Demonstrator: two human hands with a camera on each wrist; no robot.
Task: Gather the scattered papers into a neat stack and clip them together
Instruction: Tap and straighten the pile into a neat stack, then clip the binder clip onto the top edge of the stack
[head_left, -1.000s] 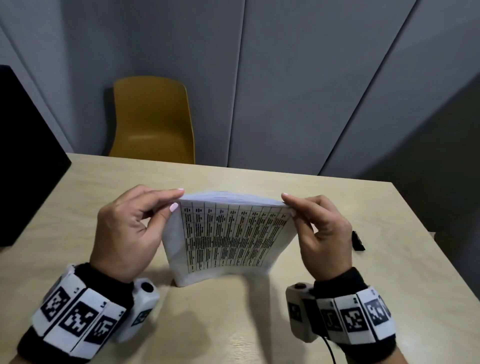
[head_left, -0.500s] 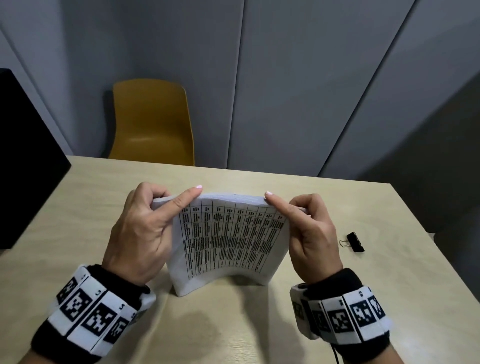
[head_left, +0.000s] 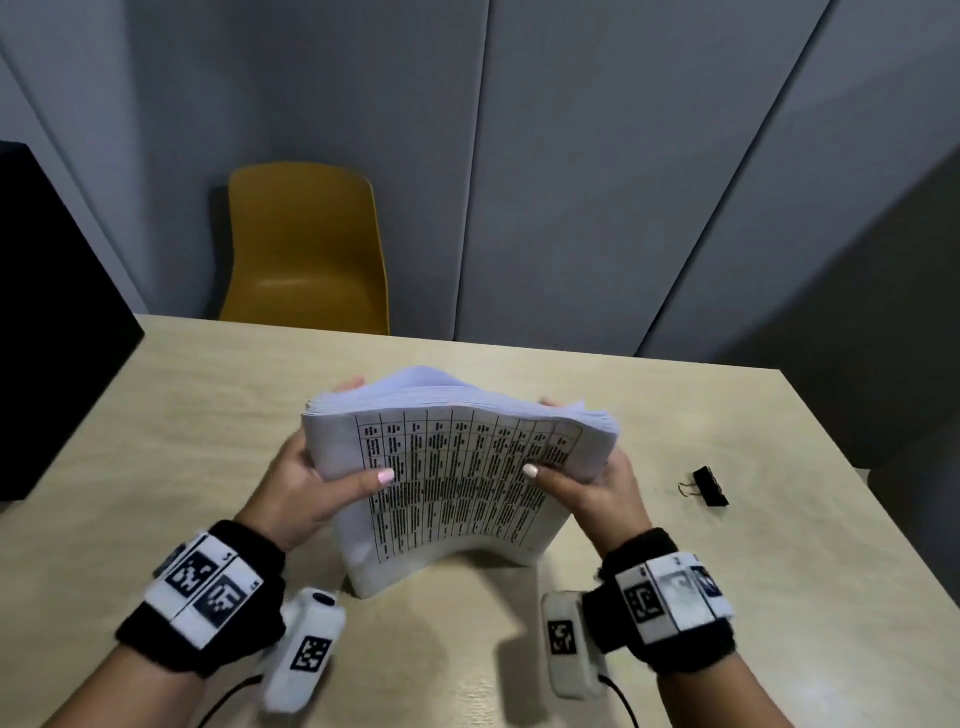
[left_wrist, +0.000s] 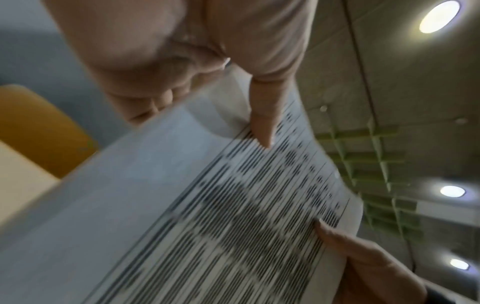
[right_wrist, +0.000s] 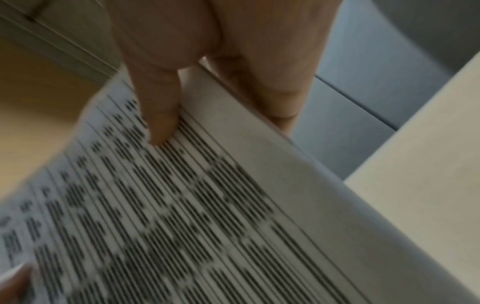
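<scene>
Two hands hold one stack of papers (head_left: 457, 488) upright near the table's (head_left: 727, 597) front-middle, its lower edge resting on the table, its top bowed. Left hand (head_left: 301, 488) and right hand (head_left: 597, 483) each pinch a side, thumb on the printed face, fingers behind. A black clip (head_left: 709, 486) lies near the right edge, apart from the stack.

Left wrist view: the thumb (left_wrist: 265, 123) presses the printed sheet, blurred.

Right wrist view: the thumb (right_wrist: 158, 115) lies on the sheet, fingers (right_wrist: 272, 86) behind the stack's edge.
</scene>
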